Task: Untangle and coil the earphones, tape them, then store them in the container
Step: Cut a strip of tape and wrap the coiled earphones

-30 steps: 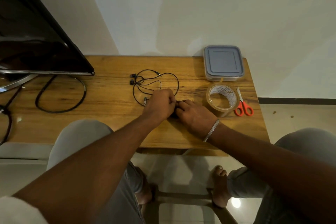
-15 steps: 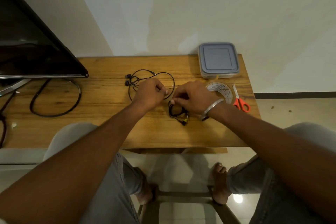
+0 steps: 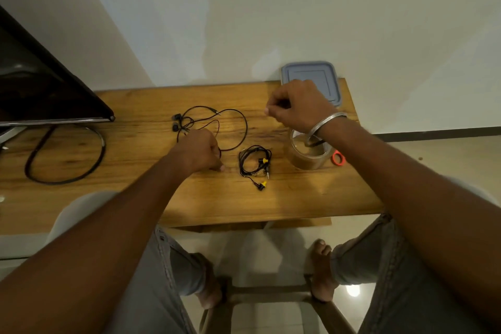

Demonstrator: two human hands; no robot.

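A coiled pair of black earphones [image 3: 254, 162] with yellow tips lies on the wooden table [image 3: 135, 171], with no hand on it. A second, tangled pair of black earphones [image 3: 206, 120] sprawls behind it. My left hand [image 3: 199, 150] rests on the table with fingers curled over the near loop of that tangled cable. My right hand [image 3: 296, 107] hovers above the table in front of the lidded grey container [image 3: 326, 74], fingers curled with the tips pressed together; nothing shows between them. The brown tape roll [image 3: 309, 158] stands under my right wrist.
Orange-handled scissors [image 3: 338, 158] peek out right of the tape roll. A dark monitor [image 3: 40, 89] stands at the back left with a thick black cable loop [image 3: 65, 160] on the table. My knees and a stool are below the front edge.
Both hands let go of the coiled earphones, which now lie on the table. My right hand rose toward the container. My left hand moved onto the tangled pair's cable.
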